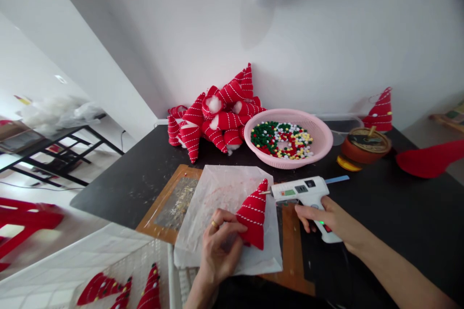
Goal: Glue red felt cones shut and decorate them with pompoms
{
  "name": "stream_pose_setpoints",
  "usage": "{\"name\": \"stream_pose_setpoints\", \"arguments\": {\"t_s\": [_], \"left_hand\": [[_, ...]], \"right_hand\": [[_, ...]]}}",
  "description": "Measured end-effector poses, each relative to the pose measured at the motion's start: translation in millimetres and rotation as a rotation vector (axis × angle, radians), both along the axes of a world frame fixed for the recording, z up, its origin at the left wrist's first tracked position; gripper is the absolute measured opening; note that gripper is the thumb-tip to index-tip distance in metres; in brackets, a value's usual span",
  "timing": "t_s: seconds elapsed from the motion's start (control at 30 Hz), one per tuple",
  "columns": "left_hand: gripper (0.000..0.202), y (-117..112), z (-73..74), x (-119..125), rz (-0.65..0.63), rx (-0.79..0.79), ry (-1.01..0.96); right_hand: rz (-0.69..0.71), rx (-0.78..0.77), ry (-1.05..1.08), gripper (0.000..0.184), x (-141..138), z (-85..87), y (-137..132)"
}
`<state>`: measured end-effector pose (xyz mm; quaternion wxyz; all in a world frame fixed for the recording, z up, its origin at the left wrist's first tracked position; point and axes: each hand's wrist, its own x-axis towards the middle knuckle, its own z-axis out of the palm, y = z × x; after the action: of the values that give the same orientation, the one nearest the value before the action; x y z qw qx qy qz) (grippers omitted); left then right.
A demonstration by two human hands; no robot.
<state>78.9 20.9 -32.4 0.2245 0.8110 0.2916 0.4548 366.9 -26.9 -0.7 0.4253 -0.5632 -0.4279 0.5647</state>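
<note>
My left hand point(223, 244) grips a red stuffed cone point(254, 215) with white stitched stripes near its lower left side. The cone lies tilted over a sheet of white paper point(195, 231), its tip pointing up and to the right. My right hand point(328, 215) is wrapped round the handle of a white glue gun point(300, 190). The gun's metal nozzle is at the cone's right edge, just below the tip; I cannot tell whether it touches. A blue glue stick point(337, 179) sticks out of the gun's back.
Behind the paper stand a heap of striped red cones point(221, 118) and a pink basket point(324, 142) of coloured pompoms. At right are a brown pot point(366, 147), a decorated cone point(380, 113) and red fabric point(427, 159). A white crate point(170, 275) with pompom-covered cones sits lower left.
</note>
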Motion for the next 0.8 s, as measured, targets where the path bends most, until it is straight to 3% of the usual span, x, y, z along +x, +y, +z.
{"name": "stream_pose_setpoints", "arguments": {"t_s": [0.2, 0.57, 0.8], "left_hand": [[0.025, 0.5, 2.7, 0.2, -0.048, 0.002, 0.008], [0.025, -0.7, 2.9, -1.5, -0.109, -0.006, 0.008], [0.025, 0.9, 1.4, -1.0, -0.137, -0.019, 0.010]], "right_hand": [[-0.031, 0.081, 0.129, 0.036, 5.5, 5.1, 2.5], [-0.133, 0.058, -0.136, 0.037, -2.4, 9.9, 8.0], [-0.125, 0.075, -0.203, 0.033, -1.5, -4.3, 9.0]]}}
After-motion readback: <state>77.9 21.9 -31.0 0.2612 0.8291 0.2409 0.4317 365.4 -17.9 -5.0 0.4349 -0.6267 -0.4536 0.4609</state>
